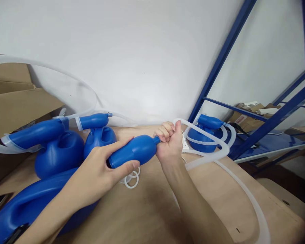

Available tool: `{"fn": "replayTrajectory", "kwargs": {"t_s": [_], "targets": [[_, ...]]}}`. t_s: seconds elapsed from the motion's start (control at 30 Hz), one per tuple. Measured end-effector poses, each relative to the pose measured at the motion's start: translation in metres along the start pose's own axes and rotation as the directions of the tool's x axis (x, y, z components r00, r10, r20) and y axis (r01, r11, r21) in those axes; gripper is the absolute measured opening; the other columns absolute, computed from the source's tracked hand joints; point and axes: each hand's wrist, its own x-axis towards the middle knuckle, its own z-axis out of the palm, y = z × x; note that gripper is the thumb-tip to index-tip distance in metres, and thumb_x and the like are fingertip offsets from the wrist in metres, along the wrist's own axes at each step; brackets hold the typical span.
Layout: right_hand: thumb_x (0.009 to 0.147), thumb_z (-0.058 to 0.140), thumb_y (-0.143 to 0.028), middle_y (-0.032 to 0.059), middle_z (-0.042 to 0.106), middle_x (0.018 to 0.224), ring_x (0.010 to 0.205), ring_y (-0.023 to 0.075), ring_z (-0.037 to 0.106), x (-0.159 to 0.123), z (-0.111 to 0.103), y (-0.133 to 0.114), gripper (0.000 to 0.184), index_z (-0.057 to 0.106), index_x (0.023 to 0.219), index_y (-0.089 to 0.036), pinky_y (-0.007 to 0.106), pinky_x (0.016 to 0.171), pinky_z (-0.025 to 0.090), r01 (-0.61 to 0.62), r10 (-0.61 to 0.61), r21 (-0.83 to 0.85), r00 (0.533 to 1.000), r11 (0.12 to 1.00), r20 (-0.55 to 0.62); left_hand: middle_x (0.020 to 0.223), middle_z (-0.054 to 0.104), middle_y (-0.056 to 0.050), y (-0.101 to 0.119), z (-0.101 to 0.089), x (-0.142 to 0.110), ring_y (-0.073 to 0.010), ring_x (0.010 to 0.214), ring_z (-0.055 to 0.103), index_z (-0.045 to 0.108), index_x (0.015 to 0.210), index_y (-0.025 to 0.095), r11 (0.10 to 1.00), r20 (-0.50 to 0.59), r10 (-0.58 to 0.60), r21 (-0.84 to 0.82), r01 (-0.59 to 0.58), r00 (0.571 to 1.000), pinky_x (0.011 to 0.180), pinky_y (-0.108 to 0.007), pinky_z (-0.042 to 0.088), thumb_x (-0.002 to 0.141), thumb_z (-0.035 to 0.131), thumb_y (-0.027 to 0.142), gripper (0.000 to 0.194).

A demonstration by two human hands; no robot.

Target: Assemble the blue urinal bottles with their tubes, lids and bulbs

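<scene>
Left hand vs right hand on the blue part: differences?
Left hand spans the blue part's wider end; right hand grips its narrow neck. Left hand's thumb lies along the part; right hand's thumb points up, clear of it. Both are bare and hold the same part.

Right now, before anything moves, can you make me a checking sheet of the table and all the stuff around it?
Surface: wooden table, pale brown.
Things in use: blue bottle-shaped piece, its narrow tip pointing right; whether a hose is fitted there is hidden.
Clutter: white rings on the table; big blue jug in front at left, two smaller jugs behind it, another jug at right; pale hose curling at right.
Hands: left hand grips the wide end, right hand closes around the tip.
Cables: white cord on the rack.
Surroundings: white wall, cardboard box, blue rack.
</scene>
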Motion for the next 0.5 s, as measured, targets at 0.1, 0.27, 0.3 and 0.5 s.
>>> {"fn": "replayTrajectory", "kwargs": {"t_s": [0.1, 0.27, 0.3, 0.5], "targets": [[0.117, 0.043, -0.057, -0.0118, 0.021, 0.049, 0.037, 0.0074, 0.015, 0.003, 0.0, -0.003, 0.064, 0.028, 0.065, -0.024, 0.019, 0.033, 0.026, -0.044, 0.049, 0.065, 0.995, 0.997, -0.091, 0.142, 0.079, -0.004, -0.003, 0.002, -0.004, -0.0343, 0.121, 0.08, 0.07, 0.15, 0.029, 0.929, -0.048, 0.279, 0.265, -0.257, 0.959, 0.099, -0.042, 0.068, 0.1, 0.071, 0.054, 0.056], [0.121, 0.025, -0.05, -0.0115, 0.023, 0.046, 0.034, 0.0068, 0.018, 0.012, -0.007, -0.004, 0.062, 0.028, 0.065, -0.024, 0.018, 0.034, 0.026, -0.121, 0.125, 0.034, 0.977, 0.992, -0.174, 0.155, 0.069, -0.015, -0.017, 0.005, -0.01, -0.0332, 0.105, 0.082, 0.045, 0.17, 0.026, 0.472, 0.044, 0.672, 0.743, -0.474, 0.739, 0.082, -0.044, 0.07, 0.11, 0.059, 0.024, 0.061], [0.121, 0.029, -0.051, -0.0117, 0.023, 0.046, 0.034, 0.0068, 0.018, 0.016, -0.01, -0.005, 0.062, 0.028, 0.065, -0.024, 0.019, 0.034, 0.026, -0.129, 0.13, 0.018, 0.977, 0.991, -0.169, 0.153, 0.07, -0.014, -0.018, 0.004, -0.011, -0.0328, 0.104, 0.082, 0.044, 0.17, 0.027, 0.377, 0.081, 0.708, 0.796, -0.473, 0.701, 0.077, -0.043, 0.068, 0.109, 0.056, 0.015, 0.063], [0.115, 0.051, -0.057, -0.0127, 0.024, 0.05, 0.036, 0.0065, 0.024, 0.042, -0.037, -0.022, 0.061, 0.03, 0.068, -0.024, 0.018, 0.038, 0.029, -0.095, 0.087, -0.079, 0.991, 0.992, -0.101, 0.15, 0.073, -0.012, -0.013, -0.006, -0.02, -0.0334, 0.11, 0.08, 0.042, 0.169, 0.026, 0.249, 0.155, 0.718, 0.853, -0.459, 0.678, 0.079, -0.046, 0.062, 0.11, 0.05, 0.01, 0.062]]}}
